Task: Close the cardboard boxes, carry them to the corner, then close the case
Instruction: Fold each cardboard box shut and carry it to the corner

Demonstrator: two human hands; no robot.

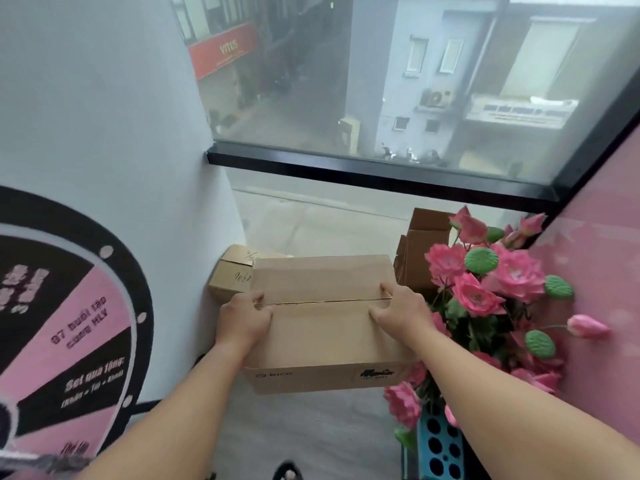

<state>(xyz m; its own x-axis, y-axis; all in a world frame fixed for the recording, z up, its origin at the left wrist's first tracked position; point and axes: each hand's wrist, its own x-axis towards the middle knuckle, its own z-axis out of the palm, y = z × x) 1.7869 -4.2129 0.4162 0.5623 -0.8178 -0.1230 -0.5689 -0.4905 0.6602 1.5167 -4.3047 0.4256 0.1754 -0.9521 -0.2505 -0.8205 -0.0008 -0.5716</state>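
Two hands, left hand [245, 318] and right hand [401, 311], clutch closed cardboard box [323, 323] by its side edges, held above floor at corner. Untaped flaps may spring; box could brush pink flowers [485, 282].

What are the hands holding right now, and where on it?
Both hands hold the closed cardboard box: left hand at its left edge, right hand at its right edge, fingers over the top flaps by the centre seam.
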